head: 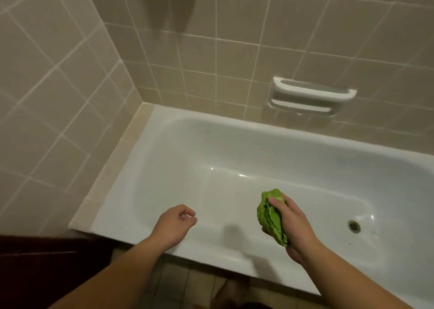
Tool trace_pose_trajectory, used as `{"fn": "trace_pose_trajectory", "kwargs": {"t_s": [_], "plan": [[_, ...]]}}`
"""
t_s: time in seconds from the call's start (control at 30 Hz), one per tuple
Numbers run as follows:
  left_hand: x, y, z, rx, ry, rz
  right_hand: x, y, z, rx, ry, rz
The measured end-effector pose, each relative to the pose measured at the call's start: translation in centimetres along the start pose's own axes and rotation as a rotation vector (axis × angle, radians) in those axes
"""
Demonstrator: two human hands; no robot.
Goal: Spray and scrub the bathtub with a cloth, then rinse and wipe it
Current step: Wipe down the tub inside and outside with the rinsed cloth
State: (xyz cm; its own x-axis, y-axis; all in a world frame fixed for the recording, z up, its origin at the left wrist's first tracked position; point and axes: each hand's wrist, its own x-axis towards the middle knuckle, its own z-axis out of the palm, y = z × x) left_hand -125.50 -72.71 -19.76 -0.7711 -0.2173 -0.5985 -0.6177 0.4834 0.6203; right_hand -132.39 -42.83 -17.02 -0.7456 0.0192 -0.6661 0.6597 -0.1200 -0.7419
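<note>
Person stands at the near long side of the white bathtub (164,141), both bare forearms reaching over its near rim.

Right hand (291,224) holds a bunched green cloth (272,217) above the tub floor, left of the drain (354,226). Grip closed around the cloth: thumb across its upper part, fingers wrapped behind, folds spilling out toward the left. Cannot tell whether the cloth touches the enamel; a soft shadow lies on the tub floor to its left.

Left hand (175,224) hovers over the near rim, holding nothing, fingers loosely curled with thumb and forefinger tips close together.

Tub floor glossy, with a few bright glints toward the far end and small dark specks near the drain.

Beige tiled wall (70,85) encloses the tub on the left end and far side. White ceramic soap dish (312,94) set into the far wall above the rim. Tiled floor (178,283) visible below the near rim.
</note>
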Motion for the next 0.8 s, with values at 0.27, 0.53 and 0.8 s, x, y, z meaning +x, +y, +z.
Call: {"fn": "trace_pose_trajectory", "kwargs": {"t_s": [0.27,0.53,0.8], "plan": [[9.9,-9.9,-0.7,0.190,-0.065,-0.117,12.6,7.9,6.4,-0.232,0.037,0.090],[25.4,-19.4,3.7,0.524,-0.277,-0.033,27.1,19.9,12.8,-0.654,-0.113,0.074],[40.8,-28.5,10.3,1.224,-0.435,0.290,43.0,35.9,17.0,-1.077,-0.213,-0.114]]}}
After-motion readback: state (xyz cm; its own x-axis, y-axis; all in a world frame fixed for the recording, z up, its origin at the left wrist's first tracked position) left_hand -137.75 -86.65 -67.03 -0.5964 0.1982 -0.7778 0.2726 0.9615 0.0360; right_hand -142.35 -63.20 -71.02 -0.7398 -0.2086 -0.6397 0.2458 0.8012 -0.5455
